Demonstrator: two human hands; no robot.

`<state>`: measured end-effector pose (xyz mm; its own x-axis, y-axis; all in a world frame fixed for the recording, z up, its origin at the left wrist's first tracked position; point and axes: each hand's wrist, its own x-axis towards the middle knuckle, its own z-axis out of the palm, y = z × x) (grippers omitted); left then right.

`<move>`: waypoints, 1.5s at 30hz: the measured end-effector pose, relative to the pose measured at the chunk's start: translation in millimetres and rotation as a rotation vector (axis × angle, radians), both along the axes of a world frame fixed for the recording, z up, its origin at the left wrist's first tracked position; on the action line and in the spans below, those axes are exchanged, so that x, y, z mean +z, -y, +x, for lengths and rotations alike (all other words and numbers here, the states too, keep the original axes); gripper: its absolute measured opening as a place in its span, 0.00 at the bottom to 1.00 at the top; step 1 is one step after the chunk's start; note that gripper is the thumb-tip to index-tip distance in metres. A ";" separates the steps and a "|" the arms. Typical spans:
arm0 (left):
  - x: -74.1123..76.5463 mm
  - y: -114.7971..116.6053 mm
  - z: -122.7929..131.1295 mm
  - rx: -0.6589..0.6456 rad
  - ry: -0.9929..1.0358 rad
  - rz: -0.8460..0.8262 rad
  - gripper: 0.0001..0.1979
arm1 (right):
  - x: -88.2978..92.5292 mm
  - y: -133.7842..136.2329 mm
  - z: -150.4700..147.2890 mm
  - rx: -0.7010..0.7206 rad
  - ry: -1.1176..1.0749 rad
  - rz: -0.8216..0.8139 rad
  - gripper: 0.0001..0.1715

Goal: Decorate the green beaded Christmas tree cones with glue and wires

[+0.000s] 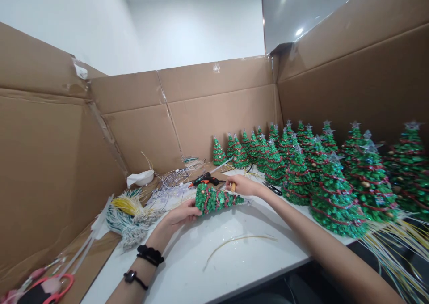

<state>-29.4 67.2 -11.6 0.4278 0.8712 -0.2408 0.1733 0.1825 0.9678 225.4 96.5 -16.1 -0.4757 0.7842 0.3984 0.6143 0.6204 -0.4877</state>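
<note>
Here we go, the left hand [182, 214] has its fingers wrapped around the wide end of a small green tree [214, 200], which lies on its side over the white table [234, 268], tip pointing right! The right hand [243, 185] comes in across the top, fingers pinched on a small tan piece [233, 187] right beside the tip, though what that piece is, I can't tell. The hands are apart, with the tree between them! Two black bands [149, 255] circle the left wrist. Just behind the tree sits a black-and-orange glue gun [206, 179], with black-handled scissors [273, 188] off past the right hand. To the left, bundles of yellow and white wires [130, 214] spill across the cardboard [56, 138] lining the table's edge, next to a white cloth [140, 177]. A loose yellow wire [239, 243] curves across the table in front of the hands, and pink-handled scissors [56, 286] lie at bottom left. And look at that crowd on the right: a long rank of upright finished trees [335, 196], topped with silver stars and trailing red garlands!
</note>
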 end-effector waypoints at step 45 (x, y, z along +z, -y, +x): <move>19.5 -5.3 -8.8 0.236 -0.231 0.254 0.23 | -13.8 -0.8 -12.9 -0.151 0.018 0.016 0.07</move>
